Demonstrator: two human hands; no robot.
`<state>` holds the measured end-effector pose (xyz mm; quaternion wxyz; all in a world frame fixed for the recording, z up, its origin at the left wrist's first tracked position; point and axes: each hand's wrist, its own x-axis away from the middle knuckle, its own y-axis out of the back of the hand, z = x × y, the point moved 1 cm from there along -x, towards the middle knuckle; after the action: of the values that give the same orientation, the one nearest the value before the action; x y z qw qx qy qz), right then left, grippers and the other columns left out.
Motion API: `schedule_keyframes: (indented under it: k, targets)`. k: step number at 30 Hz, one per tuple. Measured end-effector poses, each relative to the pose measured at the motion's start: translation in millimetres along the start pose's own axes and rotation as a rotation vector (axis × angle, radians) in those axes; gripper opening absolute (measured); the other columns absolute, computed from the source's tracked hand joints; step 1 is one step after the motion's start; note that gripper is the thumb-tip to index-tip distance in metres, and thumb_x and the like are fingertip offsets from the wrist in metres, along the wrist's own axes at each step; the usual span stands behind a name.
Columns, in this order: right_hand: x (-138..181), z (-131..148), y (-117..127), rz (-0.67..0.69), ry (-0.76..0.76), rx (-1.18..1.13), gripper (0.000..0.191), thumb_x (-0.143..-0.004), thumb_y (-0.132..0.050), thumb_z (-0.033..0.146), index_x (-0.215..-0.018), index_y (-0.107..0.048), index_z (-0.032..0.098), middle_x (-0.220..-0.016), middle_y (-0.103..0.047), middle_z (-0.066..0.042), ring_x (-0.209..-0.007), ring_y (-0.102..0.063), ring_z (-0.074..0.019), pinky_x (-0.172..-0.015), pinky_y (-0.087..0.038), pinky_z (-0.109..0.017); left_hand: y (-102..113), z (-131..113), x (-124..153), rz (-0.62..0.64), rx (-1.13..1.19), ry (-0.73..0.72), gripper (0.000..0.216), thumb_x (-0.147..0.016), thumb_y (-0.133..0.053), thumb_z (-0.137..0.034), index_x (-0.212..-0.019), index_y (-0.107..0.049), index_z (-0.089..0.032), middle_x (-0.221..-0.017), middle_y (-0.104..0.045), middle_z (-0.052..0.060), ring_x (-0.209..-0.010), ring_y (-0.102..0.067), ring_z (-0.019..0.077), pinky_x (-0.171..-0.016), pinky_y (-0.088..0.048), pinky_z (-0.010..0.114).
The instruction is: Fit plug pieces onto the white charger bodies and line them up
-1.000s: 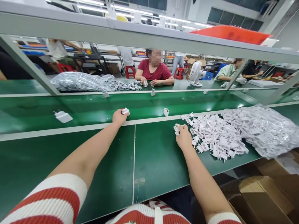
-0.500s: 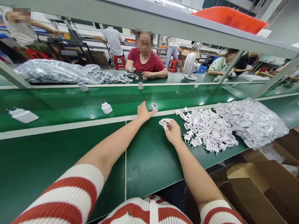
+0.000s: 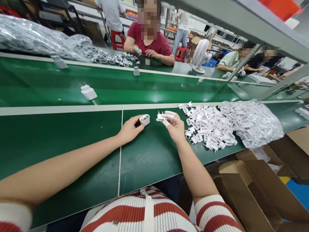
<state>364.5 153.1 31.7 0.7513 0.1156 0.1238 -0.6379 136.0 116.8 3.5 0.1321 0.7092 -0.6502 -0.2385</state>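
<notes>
My left hand (image 3: 131, 129) is closed around a white charger housing (image 3: 145, 120), its open end facing right and showing coloured parts inside. A short gap away, my right hand (image 3: 175, 126) pinches a white two-pin plug cover (image 3: 160, 117) with its pins pointing up. White finger cots cover fingertips of the right hand. Both hands are above the green worktable (image 3: 149, 158). Just right of my right hand lies a heap of loose white plug covers (image 3: 207, 127).
A clear plastic bag (image 3: 258, 122) of plug covers lies behind the heap. Cardboard boxes (image 3: 248, 190) stand below the table's right edge. Beyond the white rail runs a green conveyor belt (image 3: 116, 87) carrying white chargers (image 3: 88, 92). A co-worker (image 3: 151, 45) sits across it, near a fan (image 3: 200, 56).
My left hand has taken the charger housing off the belt and brought it nearer over the worktable. The right hand has turned the plug cover pins-up. The view has shifted.
</notes>
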Motion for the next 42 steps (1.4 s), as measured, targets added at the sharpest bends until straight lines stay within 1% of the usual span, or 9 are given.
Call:
schedule_keyframes:
  k: [3, 6, 10, 14, 19, 27, 32, 37, 42]
  targets:
    - [10.5, 15.5, -8.8, 0.116, 0.015, -0.079, 0.028, -0.08, -0.084, 0.04, -0.104, -0.082, 0.026, -0.133, -0.065, -0.007, -0.114, -0.073, -0.0239, -0.106, -0.063, -0.047, 19.4, 1.4, 55.3, 0.103, 0.002, -0.039, 0.047, -0.09, -0.063, -0.045, -0.132, -0.072, -0.025, -0.126, -0.075, 0.007, -0.115, -0.069, 0.0294, -0.108, -0.054, 0.043]
    - [19.0, 24.9, -19.3, 0.229, -0.053, -0.125, 0.031, -0.084, -0.084, 0.048, -0.108, -0.082, 0.028, -0.136, -0.068, -0.006, -0.118, -0.072, -0.0252, -0.109, -0.061, -0.05, 29.1, -5.1, 83.0, 0.161, -0.007, -0.092, 0.047, -0.094, -0.063, -0.049, -0.135, -0.068, -0.027, -0.13, -0.073, 0.007, -0.12, -0.067, 0.0287, -0.109, -0.053, 0.043]
    - [25.0, 23.1, -31.6, 0.253, -0.155, -0.126, 0.04, -0.078, -0.09, 0.051, -0.108, -0.08, 0.027, -0.127, -0.074, -0.006, -0.111, -0.075, -0.025, -0.104, -0.064, -0.049, 30.7, -9.2, 83.6, 0.1, 0.004, -0.068, 0.05, -0.091, -0.071, -0.057, -0.128, -0.07, -0.025, -0.13, -0.072, 0.009, -0.121, -0.065, 0.0304, -0.109, -0.053, 0.044]
    - [27.3, 15.7, -37.1, 0.318, -0.224, -0.138, 0.084, -0.066, -0.098, 0.048, -0.141, -0.066, 0.031, -0.124, -0.076, -0.005, -0.107, -0.076, -0.024, -0.105, -0.064, -0.048, 28.6, -6.1, 77.3, 0.123, 0.03, -0.134, 0.04, -0.095, -0.066, -0.057, -0.118, -0.075, -0.026, -0.119, -0.076, 0.006, -0.112, -0.068, 0.0282, -0.105, -0.053, 0.042]
    - [30.1, 16.8, -40.3, 0.385, -0.253, -0.132, 0.053, -0.069, -0.098, 0.039, -0.117, -0.08, 0.03, -0.116, -0.073, -0.003, -0.108, -0.073, -0.0232, -0.106, -0.063, -0.048, 30.9, -3.2, 77.1, 0.129, 0.025, -0.149, 0.048, -0.092, -0.067, -0.057, -0.127, -0.073, -0.024, -0.124, -0.074, 0.008, -0.116, -0.067, 0.0303, -0.109, -0.052, 0.044]
    - [31.5, 25.6, -45.9, 0.357, -0.26, -0.123, 0.049, -0.063, -0.1, 0.041, -0.104, -0.078, 0.027, -0.109, -0.072, -0.003, -0.106, -0.073, -0.0243, -0.099, -0.066, -0.048, 32.1, -2.9, 75.4, 0.159, 0.016, -0.172, 0.043, -0.095, -0.062, -0.056, -0.122, -0.074, -0.024, -0.118, -0.074, 0.008, -0.113, -0.066, 0.03, -0.105, -0.051, 0.044]
    - [32.5, 29.2, -51.6, 0.313, -0.059, -0.013, 0.034, -0.071, -0.097, 0.042, -0.08, -0.068, 0.025, -0.093, -0.071, -0.002, -0.093, -0.072, -0.0198, -0.094, -0.064, -0.04, 30.7, -1.9, 74.6, 0.155, 0.02, -0.193, 0.041, -0.097, -0.062, -0.054, -0.121, -0.074, -0.024, -0.117, -0.075, 0.007, -0.11, -0.067, 0.0288, -0.101, -0.051, 0.042]
    - [40.5, 31.7, -58.3, 0.377, 0.223, 0.174, 0.012, -0.088, -0.085, 0.029, -0.09, -0.074, 0.026, -0.098, -0.079, -0.002, -0.097, -0.075, -0.0205, -0.111, -0.055, -0.048, 30.0, -0.6, 73.9, 0.161, 0.038, -0.197, 0.039, -0.096, -0.064, -0.053, -0.115, -0.074, -0.021, -0.118, -0.076, 0.008, -0.112, -0.067, 0.029, -0.102, -0.05, 0.042]
    - [41.7, 31.3, -60.3, 0.463, 0.266, 0.285, 0.014, -0.091, -0.08, 0.023, -0.104, -0.075, 0.026, -0.106, -0.082, -0.001, -0.099, -0.078, -0.0197, -0.117, -0.053, -0.05, 29.8, 0.2, 73.2, 0.162, 0.059, -0.218, 0.034, -0.093, -0.064, -0.045, -0.113, -0.074, -0.019, -0.117, -0.076, 0.008, -0.112, -0.067, 0.0284, -0.102, -0.049, 0.043]
